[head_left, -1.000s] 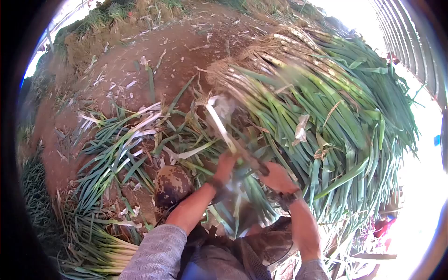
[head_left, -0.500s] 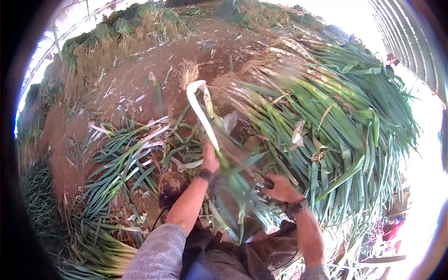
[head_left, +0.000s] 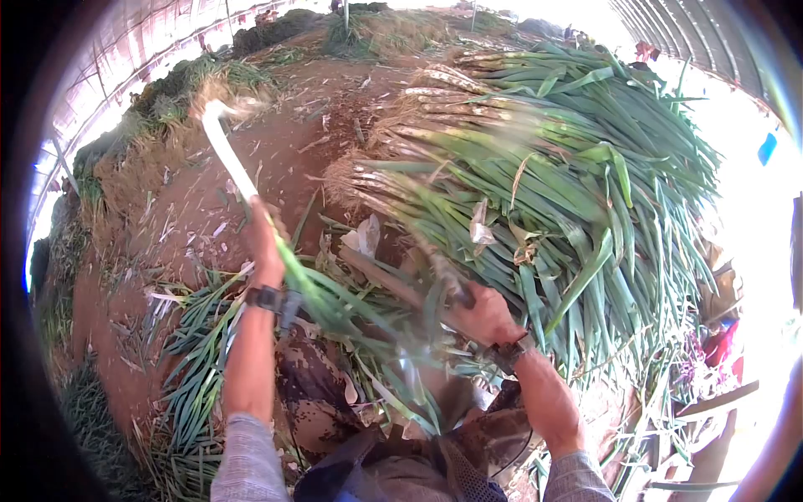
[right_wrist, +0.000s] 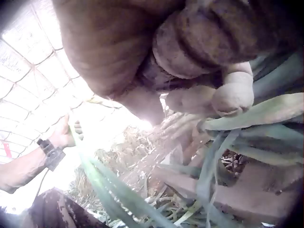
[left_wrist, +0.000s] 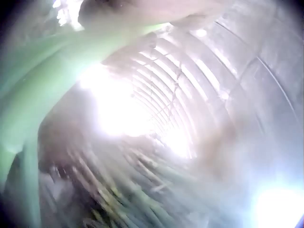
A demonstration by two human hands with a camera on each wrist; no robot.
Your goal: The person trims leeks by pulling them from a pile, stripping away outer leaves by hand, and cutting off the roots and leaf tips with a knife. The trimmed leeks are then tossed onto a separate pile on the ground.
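Observation:
High on the left in the head view, the left hand (head_left: 266, 243) grips a long green onion (head_left: 230, 163) near where its white stalk turns green. The bent root end points up and left; green leaves trail down to the right. Blurred green leaves (left_wrist: 42, 90) cross the left wrist view below part of the hand (left_wrist: 152, 12). The right hand (head_left: 485, 314) is curled round a dark-handled tool (head_left: 449, 274), its far end blurred over the onion pile. Curled fingers (right_wrist: 232, 97) show in the right wrist view, beside green leaves.
A large pile of green onions (head_left: 569, 192) fills the right side, roots facing left. Looser onions (head_left: 205, 360) lie on brown soil (head_left: 309, 100) at the left. A wooden piece (head_left: 381, 276) stands between the arms, near the camouflage-clad knees (head_left: 314, 385).
The left hand has moved up and left with the onion, away from the right hand. The right hand has shifted slightly, still gripping the tool. The head view has also shifted.

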